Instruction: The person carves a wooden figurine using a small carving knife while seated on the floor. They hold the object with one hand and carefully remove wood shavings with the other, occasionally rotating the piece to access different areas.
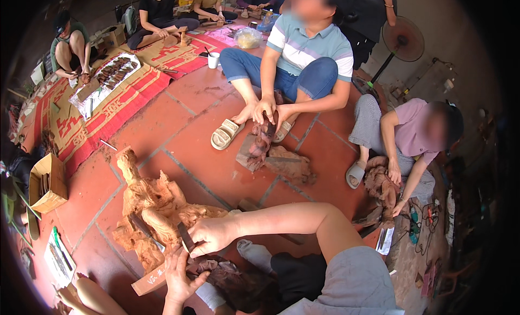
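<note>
A large light-orange wood carving point(157, 204) with deep folds and knobs lies in front of me on the tiled floor. My right hand point(214, 236) is closed around a dark flat strip point(186, 237), held against the lower part of the carving; the tool's exact kind is unclear. Just below it, my left hand point(181, 274) rests by the carving's pale base block point(149, 281), fingers stretched upward and thumb apart. Its fingertips are close to the strip's lower end; whether they touch it is unclear. A dark-handled blade point(143, 227) lies on the carving beside my hands.
Opposite me, a seated person handles a reddish-brown carving point(257, 147). At right, another bends over a dark carving point(382, 182). A cardboard box point(47, 185) stands left, near a red mat point(122, 112) with several tools on a white sheet. A fan point(402, 40) stands behind.
</note>
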`<action>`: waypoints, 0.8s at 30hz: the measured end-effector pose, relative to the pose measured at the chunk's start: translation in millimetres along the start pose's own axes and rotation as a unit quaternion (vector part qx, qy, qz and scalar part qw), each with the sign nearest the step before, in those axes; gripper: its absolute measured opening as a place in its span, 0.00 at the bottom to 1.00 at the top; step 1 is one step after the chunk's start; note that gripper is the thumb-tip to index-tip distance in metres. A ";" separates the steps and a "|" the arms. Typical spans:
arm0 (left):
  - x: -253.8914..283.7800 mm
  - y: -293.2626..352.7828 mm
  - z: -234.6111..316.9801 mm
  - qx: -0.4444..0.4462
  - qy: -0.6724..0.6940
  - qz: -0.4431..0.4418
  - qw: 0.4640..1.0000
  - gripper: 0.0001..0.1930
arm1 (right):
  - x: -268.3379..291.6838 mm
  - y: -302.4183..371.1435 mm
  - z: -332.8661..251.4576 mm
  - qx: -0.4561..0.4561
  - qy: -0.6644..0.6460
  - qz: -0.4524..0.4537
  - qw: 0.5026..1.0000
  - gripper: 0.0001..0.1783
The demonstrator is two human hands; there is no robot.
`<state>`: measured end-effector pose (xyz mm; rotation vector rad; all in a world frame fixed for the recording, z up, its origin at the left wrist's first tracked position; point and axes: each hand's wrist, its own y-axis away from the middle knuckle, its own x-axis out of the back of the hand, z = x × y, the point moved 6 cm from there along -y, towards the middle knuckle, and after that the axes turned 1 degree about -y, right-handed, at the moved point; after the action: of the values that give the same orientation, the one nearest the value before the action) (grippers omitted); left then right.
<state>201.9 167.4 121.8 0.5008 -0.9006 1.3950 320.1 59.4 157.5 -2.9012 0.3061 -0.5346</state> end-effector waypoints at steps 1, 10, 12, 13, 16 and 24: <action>-0.6 0.4 0.1 0.003 -0.004 -0.005 1.000 0.42 | -1.3 1.8 0.6 -0.008 0.015 -0.001 1.000 0.11; 2.6 -2.3 -1.9 -0.022 0.027 -0.009 0.999 0.43 | -1.1 -2.2 -7.1 -0.014 0.028 -0.044 0.999 0.12; 4.1 -2.1 -0.6 -0.021 0.020 -0.009 1.000 0.43 | -4.2 -0.3 -11.6 0.005 0.071 -0.042 0.997 0.10; 4.9 0.1 -1.7 -0.020 0.015 -0.003 1.000 0.43 | -8.6 -0.1 -16.2 0.021 0.088 -0.045 0.995 0.10; 6.8 2.4 -1.4 -0.015 0.013 -0.001 1.000 0.43 | -17.8 -1.5 -20.0 0.045 0.120 -0.036 0.991 0.10; 4.0 1.1 0.0 -0.020 0.005 0.004 1.000 0.43 | -12.1 -2.4 -24.2 0.047 0.097 -0.039 0.993 0.10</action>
<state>200.6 170.1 124.7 0.4597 -0.9214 1.3827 300.5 61.2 176.2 -2.7827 0.1882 -0.8238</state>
